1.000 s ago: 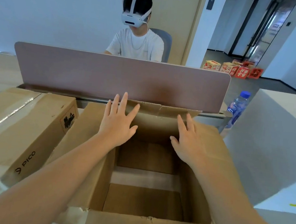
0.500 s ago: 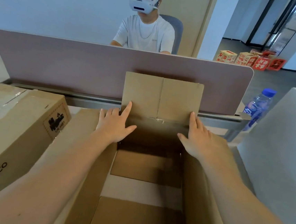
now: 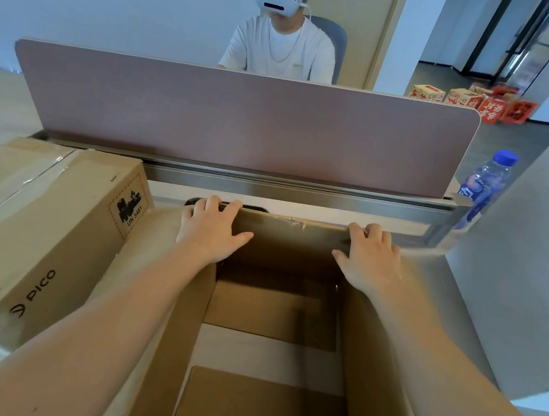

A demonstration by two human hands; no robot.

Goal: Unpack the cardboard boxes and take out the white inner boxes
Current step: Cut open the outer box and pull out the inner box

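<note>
An open cardboard box (image 3: 272, 358) is seen in the middle of the view on the desk (image 3: 173, 194), its inside empty down to the bottom flaps and a pale strip between them. The far edge of the box is gripped at two places: the left hand (image 3: 212, 232) is laid over the far left corner with its fingers curled over the edge and the thumb pointing inward, and the right hand (image 3: 370, 257) is closed over the far right part of the same edge in the same way. A sealed cardboard box (image 3: 39, 232), printed with "PICO" and taped along its top, is placed just beside the open one on the left. A large white box (image 3: 521, 272) stands at the right, near the open box. A water bottle (image 3: 485, 184) with a blue cap is seen behind the white box, by the end of the pink desk divider (image 3: 241, 120). Beyond the divider a seated person (image 3: 282, 47) wearing a white headset is visible
</note>
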